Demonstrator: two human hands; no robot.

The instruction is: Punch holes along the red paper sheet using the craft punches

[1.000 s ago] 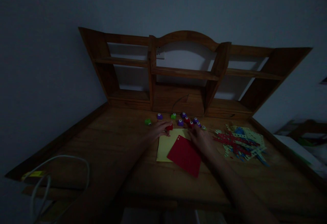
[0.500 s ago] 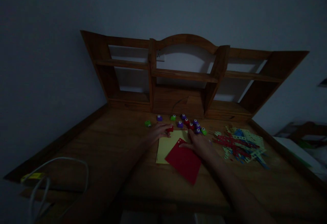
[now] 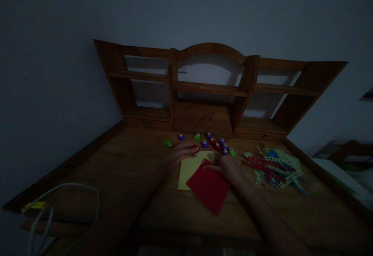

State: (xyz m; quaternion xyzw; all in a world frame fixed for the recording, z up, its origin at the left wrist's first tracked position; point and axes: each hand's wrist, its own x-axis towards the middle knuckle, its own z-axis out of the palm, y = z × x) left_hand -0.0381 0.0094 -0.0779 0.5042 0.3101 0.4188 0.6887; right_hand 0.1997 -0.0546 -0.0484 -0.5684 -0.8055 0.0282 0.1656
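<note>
My left hand (image 3: 180, 153) is closed around a small red craft punch (image 3: 196, 149) just above the back edge of the yellow paper (image 3: 184, 174). A square sheet of red paper (image 3: 209, 188) lies turned cornerwise over the yellow one. On its right side, my right hand (image 3: 229, 166) grips it, the thumb on top near the upper corner; the other fingers are partly hidden. Beyond both hands stand several similar punches with white round tops, among them a purple punch (image 3: 205, 144), a red punch (image 3: 217, 146) and a green punch (image 3: 232, 151).
To the right lies a heap of punched paper strips (image 3: 271, 166) in red, blue and pale green. A wooden shelf unit (image 3: 204, 118) rises along the back of the desk (image 3: 122, 162). A white cable (image 3: 72, 184) loops at the left front.
The red paper has shifted slightly left and towards me, with my right hand still on it. The punched holes near its upper corner no longer show. The punch in my left hand has tilted.
</note>
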